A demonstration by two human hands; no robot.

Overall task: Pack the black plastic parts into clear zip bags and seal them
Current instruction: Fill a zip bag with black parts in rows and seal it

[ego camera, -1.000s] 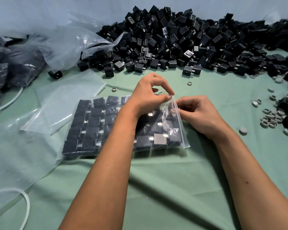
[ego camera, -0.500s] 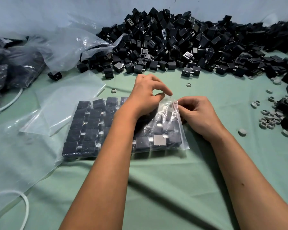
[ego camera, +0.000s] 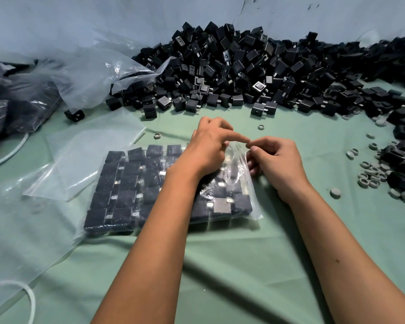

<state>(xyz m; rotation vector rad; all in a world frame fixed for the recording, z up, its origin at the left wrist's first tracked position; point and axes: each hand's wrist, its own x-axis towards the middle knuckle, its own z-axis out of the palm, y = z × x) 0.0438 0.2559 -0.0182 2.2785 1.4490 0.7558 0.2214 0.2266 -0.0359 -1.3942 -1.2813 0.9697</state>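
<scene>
Clear plastic is caught between both hands at the mouth of the filled zip bag (ego camera: 173,183). The left hand (ego camera: 206,150) pinches the strip with thumb and a stretched forefinger; the right hand (ego camera: 276,162), fingers curled, grips the same edge just beside it, at the bag's two o'clock corner. Half a second ago the left fingers sat lower on the bag and apart from the right; now the fingertips nearly meet, so the seal is likely reaching its far end. Rows of black parts (ego camera: 126,183) lie flat inside. Empty bags (ego camera: 84,160) lie at nine o'clock, and the loose pile (ego camera: 243,73) sits at twelve on the green cloth (ego camera: 243,265).
</scene>
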